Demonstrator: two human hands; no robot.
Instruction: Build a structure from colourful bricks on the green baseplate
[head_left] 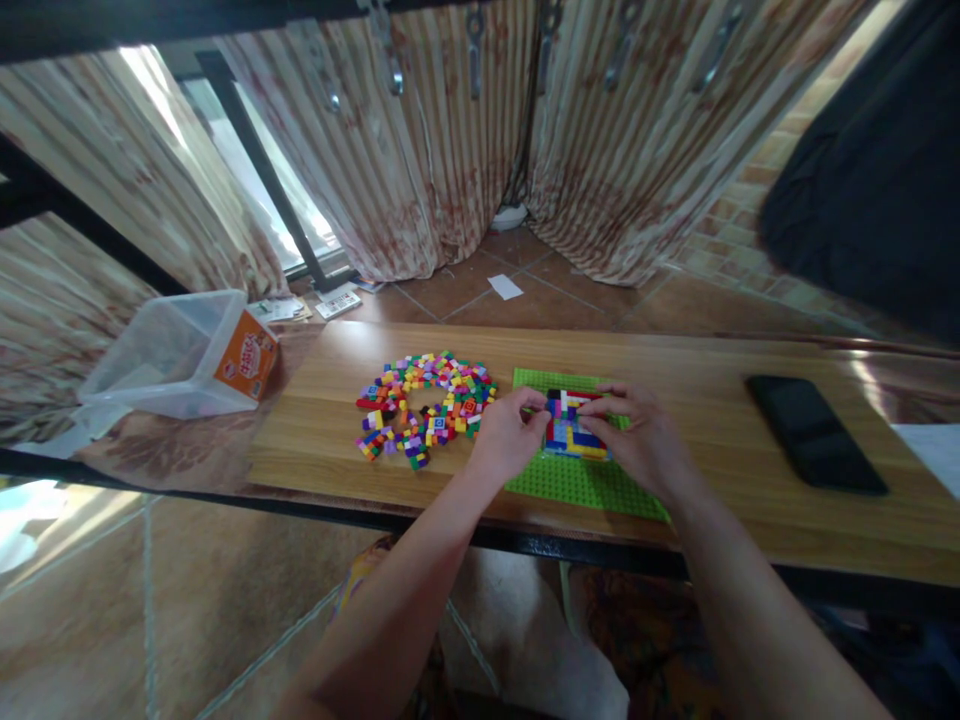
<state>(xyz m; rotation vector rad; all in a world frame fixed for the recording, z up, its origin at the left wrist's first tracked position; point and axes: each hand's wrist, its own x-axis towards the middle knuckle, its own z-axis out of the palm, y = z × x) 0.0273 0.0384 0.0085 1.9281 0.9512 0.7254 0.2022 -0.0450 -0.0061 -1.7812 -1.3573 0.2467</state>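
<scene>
A multicoloured patch of toy building bricks (571, 436) sits on a green studded baseplate (592, 485). At the patch's left edge is my left hand (510, 432), thumb and fingers drawn together; whatever is between the fingertips is too small to make out. My right hand (637, 430) reaches over the patch from the right. Its thumb and index finger come close together above the bricks, the other fingers bent, and I cannot make out what they pinch. A pile of loose bricks (450, 375) in many colours, spread in a rough ring, lies to the left of the baseplate.
The wooden board (300, 440) carries everything. A black phone (816, 434) lies on the right, near white paper (930, 450). A clear plastic bin (180, 350) with an orange label stands at the left. Striped curtains (420, 150) hang behind.
</scene>
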